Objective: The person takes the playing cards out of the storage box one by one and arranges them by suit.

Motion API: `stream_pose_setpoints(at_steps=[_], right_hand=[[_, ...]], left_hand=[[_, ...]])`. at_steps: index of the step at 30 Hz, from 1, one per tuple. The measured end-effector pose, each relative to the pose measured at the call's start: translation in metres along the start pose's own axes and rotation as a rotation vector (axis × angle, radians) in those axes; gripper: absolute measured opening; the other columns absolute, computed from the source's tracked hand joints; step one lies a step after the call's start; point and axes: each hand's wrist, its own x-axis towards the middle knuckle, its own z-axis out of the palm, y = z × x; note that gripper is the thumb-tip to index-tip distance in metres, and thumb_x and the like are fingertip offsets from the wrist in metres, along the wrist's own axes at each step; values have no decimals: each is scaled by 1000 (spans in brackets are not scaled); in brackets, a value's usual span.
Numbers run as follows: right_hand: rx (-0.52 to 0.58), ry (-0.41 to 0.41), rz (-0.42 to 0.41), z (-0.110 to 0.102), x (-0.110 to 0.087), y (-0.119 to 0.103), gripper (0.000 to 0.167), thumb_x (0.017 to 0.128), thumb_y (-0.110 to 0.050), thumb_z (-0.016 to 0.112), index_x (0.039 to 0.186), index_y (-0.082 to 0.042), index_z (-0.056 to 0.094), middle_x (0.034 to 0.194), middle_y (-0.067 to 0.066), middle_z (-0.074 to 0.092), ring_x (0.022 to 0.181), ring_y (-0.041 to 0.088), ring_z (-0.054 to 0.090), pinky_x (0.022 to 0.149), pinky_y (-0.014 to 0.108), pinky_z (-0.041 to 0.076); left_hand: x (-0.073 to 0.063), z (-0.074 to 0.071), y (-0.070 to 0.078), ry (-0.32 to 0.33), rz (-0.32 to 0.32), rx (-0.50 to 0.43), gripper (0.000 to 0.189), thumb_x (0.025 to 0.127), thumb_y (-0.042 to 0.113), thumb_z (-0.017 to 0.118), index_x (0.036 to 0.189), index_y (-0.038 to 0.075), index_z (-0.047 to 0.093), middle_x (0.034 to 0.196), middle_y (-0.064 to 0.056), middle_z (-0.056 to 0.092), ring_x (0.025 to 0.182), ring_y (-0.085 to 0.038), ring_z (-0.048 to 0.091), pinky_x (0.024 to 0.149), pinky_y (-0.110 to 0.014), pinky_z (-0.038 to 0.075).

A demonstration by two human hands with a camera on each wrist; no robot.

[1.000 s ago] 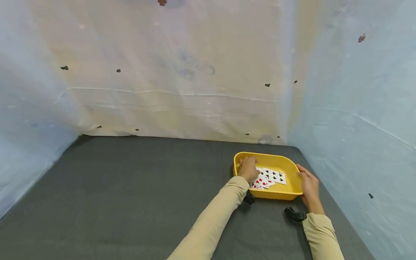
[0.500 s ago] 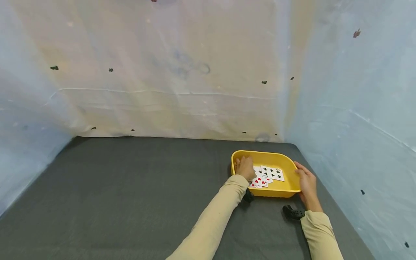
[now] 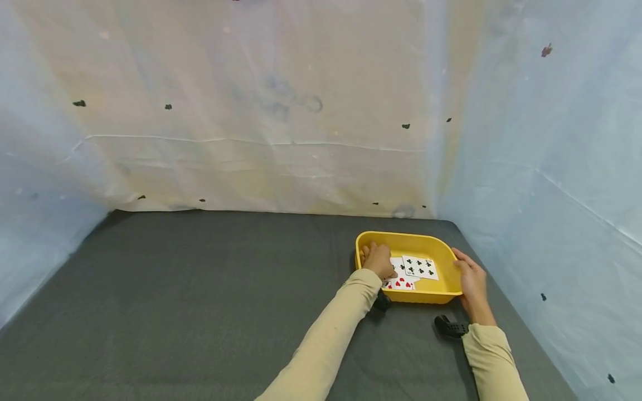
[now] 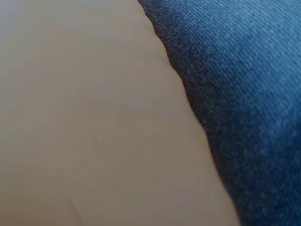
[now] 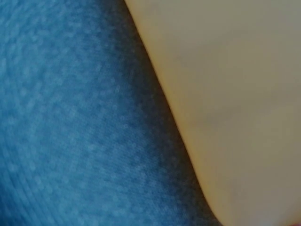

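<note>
A yellow tray [image 3: 426, 297] lies at the right of the dark cloth, in the head view. Several face-up playing cards [image 3: 420, 267] overlap inside it, clubs above and hearts nearer me. My left hand [image 3: 378, 262] reaches in at the tray's left end, its fingers bent down near the wall and its thumb over the cards. What those fingertips touch or hold is hidden. With thumb over the rim and fingers outside, my right hand [image 3: 472, 283] grips the tray's right end. The wrist views show blurred bare skin [image 4: 94, 117] against blue woven fabric [image 5: 70, 117], with no fingertips visible.
Dark grey cloth [image 3: 200, 295] covers the surface to the left of the tray. Pale sheeting [image 3: 251, 167] hangs behind it, and bluish sheeting [image 3: 567, 223] rises close to my right hand. Black bands [image 3: 451, 326] sit at the wrists.
In the tray, the hearts card has shifted and turned slightly beside my left hand. That hand stays at the left end, while my right hand keeps its hold. The whole view has shifted slightly.
</note>
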Motion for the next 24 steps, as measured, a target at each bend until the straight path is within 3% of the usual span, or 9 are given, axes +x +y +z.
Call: stream_pose_setpoints(at_steps=[6,9,16,20,24], right_hand=[[-4,-8,-11,1,1,-1,45,104,-19,41,148,-6,39,154,12,31,115,13,50,78,16,49],[23,-1,-3,1,1,-1,45,104,-18,41,147,-5,39,153,10,32,116,12,49,79,15,48],[14,6,8,2,4,0,45,104,-17,41,147,-5,40,153,10,33,120,13,46,82,15,47],[5,13,5,2,6,0,45,104,-17,41,147,-6,40,153,10,33,120,13,47,82,15,46],[-13,24,2,2,8,0,45,104,-18,41,147,-6,41,152,11,33,119,14,48,81,14,47]], left_hand=[[2,-4,0,-10,-17,-29,28,70,24,89,87,17,69,90,-1,49,93,-23,38,69,-33,29],[2,-6,1,3,5,-57,25,70,22,89,87,16,71,87,0,53,92,-21,42,71,-31,30],[-1,-7,-1,12,30,-320,15,75,5,83,83,4,70,82,-1,58,85,-19,51,63,-24,44],[-2,-8,0,47,17,-397,18,78,3,80,88,4,66,84,-2,56,87,-19,51,65,-23,45],[-3,-7,2,78,0,-485,18,79,1,78,89,4,63,89,-7,57,79,-18,53,55,-22,46]])
